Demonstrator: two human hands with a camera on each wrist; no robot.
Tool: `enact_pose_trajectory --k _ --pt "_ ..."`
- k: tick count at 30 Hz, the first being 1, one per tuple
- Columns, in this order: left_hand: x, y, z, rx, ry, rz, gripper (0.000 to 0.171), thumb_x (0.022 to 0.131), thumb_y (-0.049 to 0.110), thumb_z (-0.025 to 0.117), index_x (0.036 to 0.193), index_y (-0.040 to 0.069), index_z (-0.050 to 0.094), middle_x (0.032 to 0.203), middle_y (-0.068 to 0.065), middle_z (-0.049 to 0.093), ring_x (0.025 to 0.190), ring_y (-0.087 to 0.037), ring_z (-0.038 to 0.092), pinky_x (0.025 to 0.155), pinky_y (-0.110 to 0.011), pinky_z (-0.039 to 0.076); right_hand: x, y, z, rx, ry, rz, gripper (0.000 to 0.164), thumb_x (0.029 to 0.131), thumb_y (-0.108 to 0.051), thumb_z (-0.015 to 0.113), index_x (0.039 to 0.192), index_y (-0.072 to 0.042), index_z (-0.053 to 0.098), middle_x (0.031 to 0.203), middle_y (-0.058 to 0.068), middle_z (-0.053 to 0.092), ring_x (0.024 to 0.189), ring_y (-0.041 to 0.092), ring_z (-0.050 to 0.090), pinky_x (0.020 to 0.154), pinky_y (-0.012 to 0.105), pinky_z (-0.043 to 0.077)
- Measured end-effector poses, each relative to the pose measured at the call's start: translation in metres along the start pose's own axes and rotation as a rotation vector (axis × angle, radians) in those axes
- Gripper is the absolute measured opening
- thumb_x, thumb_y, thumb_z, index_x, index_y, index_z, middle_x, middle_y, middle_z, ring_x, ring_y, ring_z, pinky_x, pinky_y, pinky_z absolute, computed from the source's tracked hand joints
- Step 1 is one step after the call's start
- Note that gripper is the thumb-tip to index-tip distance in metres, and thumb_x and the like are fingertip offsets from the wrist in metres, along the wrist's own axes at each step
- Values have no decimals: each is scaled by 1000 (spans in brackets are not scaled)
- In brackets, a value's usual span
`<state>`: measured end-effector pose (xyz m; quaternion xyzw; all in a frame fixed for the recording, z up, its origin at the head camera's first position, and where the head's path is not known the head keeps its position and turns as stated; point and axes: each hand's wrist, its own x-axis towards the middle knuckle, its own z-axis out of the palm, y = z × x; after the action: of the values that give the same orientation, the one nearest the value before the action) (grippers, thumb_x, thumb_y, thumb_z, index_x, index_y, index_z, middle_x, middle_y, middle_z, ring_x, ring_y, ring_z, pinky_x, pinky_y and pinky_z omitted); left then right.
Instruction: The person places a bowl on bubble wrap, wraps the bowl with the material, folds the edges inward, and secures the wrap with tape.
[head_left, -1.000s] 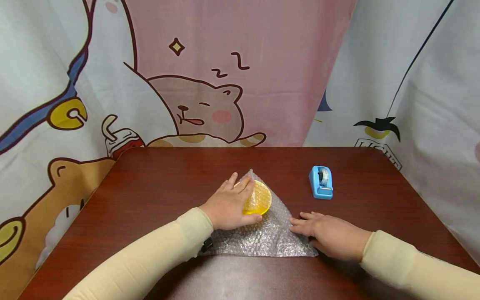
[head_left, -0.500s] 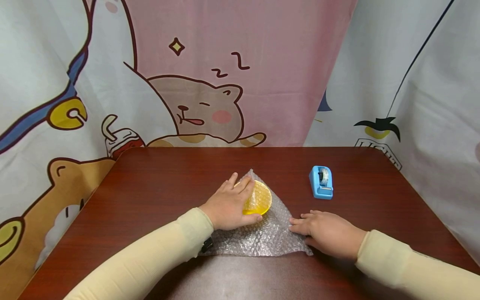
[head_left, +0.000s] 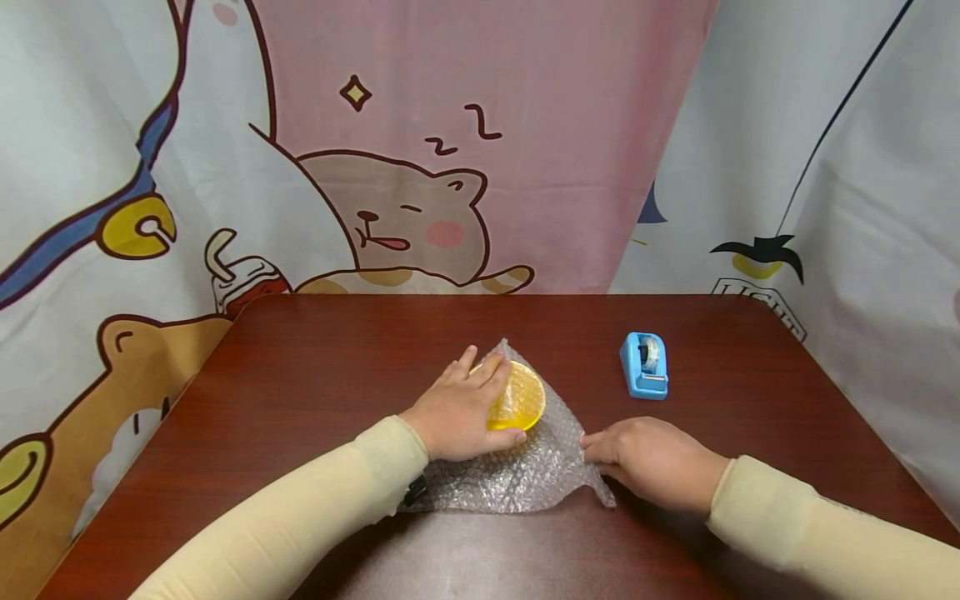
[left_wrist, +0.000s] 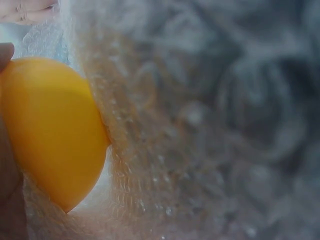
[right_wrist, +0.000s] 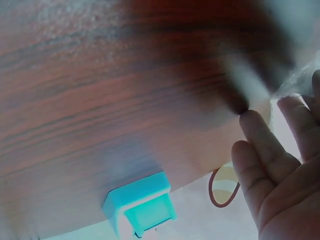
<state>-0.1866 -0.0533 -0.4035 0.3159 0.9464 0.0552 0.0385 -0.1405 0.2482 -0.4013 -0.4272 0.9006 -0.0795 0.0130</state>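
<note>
A yellow bowl [head_left: 519, 398] sits on the table under a folded sheet of bubble wrap [head_left: 510, 479], its rim showing through. In the left wrist view, the bowl's smooth side [left_wrist: 55, 125] shows beside a blurred layer of wrap [left_wrist: 165, 150]. My left hand [head_left: 459, 412] rests spread over the bowl's left part, hiding some of it. At the wrap's right edge, my right hand [head_left: 652, 458] pinches the sheet, and the near right corner hangs bent. The right wrist view has that hand's fingers [right_wrist: 260, 145] beside a bit of wrap [right_wrist: 302, 82].
Behind the right hand stands a light blue tape dispenser [head_left: 645, 367] with a roll in it. All of this is on a dark red-brown wooden table [head_left: 337, 358]. A printed cartoon curtain [head_left: 570, 150] hangs along its far side.
My right hand's fingers have gone from nearly straight to curled at the wrap's edge, and the near right corner has been drawn up and inward. The left hand keeps its place.
</note>
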Motion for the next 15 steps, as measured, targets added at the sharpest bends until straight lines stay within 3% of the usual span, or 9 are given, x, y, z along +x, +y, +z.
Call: enact_pose_trajectory --k 6,15 --pt "0 0 0 2 3 2 101 96 76 50 168 11 25 177 -9 20 160 -50 17 131 -57 22 1 0 -2 33 25 -7 26 89 -9 82 114 -18 83 118 -3 79 107 13 75 90 39 63" --pt "1 1 0 8 1 4 101 96 76 50 168 10 25 176 -10 22 160 -50 18 131 -55 22 1 -5 -8 83 44 84 18 97 -9 74 106 -24 72 104 -17 68 94 0 64 85 33 61"
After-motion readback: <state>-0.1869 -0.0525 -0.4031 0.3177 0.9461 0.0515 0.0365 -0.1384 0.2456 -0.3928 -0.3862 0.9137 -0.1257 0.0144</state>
